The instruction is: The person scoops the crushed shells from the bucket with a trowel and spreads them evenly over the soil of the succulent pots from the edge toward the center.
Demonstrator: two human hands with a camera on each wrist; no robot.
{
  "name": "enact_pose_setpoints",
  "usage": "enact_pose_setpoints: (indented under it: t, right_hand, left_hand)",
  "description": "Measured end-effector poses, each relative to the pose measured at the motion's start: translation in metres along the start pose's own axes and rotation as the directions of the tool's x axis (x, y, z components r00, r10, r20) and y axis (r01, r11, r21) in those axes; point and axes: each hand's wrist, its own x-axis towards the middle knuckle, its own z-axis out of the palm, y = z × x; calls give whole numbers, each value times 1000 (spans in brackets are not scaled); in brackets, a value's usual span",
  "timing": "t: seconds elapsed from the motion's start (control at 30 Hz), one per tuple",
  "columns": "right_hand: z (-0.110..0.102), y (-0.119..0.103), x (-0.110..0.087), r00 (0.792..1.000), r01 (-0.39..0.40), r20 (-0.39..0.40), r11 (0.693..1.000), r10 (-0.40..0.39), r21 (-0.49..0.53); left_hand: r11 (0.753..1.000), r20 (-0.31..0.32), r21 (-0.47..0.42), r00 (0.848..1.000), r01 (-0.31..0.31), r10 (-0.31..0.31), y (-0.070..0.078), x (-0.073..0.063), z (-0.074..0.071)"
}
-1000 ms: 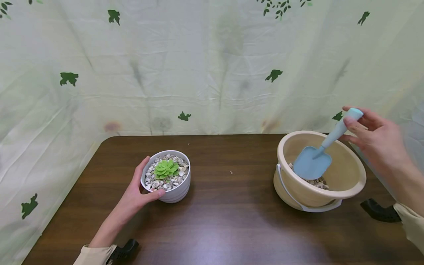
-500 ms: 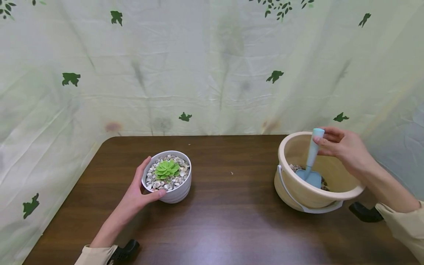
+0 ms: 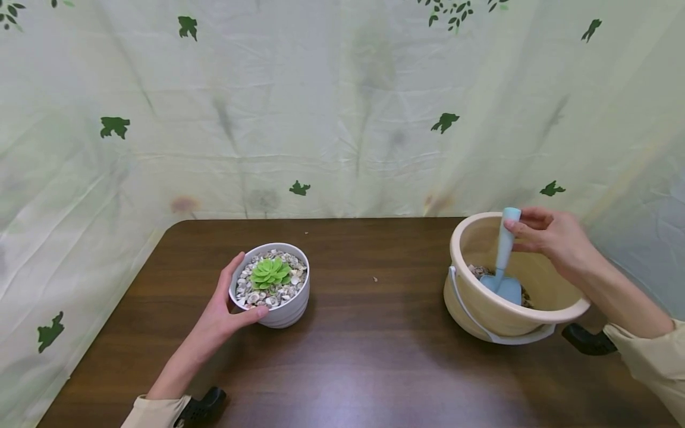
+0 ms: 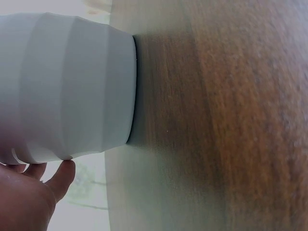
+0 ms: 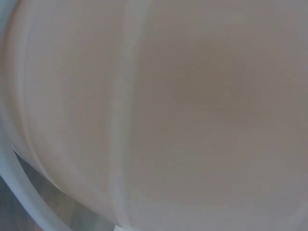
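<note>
My left hand holds a white ridged flowerpot at its left side, thumb across the near rim. Inside it a green succulent sits among pale shells and pebbles. In the left wrist view, fingertips touch the pot's wall, whose base meets the table. At the right, my right hand pinches the upper handle of a light blue trowel between thumb and fingers. The trowel stands nearly upright inside a cream bucket, its blade low by the gravel; the near rim hides the blade's tip.
A pale carrying handle hangs down the bucket's front. The bucket's wall fills most of the right wrist view. Brown wooden table lies between pot and bucket, with a tiny crumb on it. A leaf-printed curtain hangs behind.
My right hand has moved left and down, lowering the trowel into the bucket and turning it more upright. Over the last half second it barely shifts. My left hand stays on the flowerpot.
</note>
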Motion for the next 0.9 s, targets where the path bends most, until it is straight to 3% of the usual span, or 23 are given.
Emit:
enact_pose_setpoints:
  t: [0.23, 0.43, 0.67, 0.9]
  right_hand:
    - [0, 3, 2, 999, -19, 37, 997, 22, -75]
    - [0, 5, 3, 997, -25, 67, 999, 28, -43]
    - [-3, 6, 3, 993, -57, 105, 994, 47, 91]
    - [-9, 4, -6, 996, -26, 87, 997, 19, 69]
  left_hand:
    - [1000, 5, 2, 1000, 8, -8, 0, -1, 1]
    - [1000, 4, 4, 1000, 14, -14, 0, 0, 1]
    - [1000, 1, 25, 1000, 17, -17, -1, 1, 0]
    - [998, -10, 57, 1000, 2, -1, -2, 0, 1]
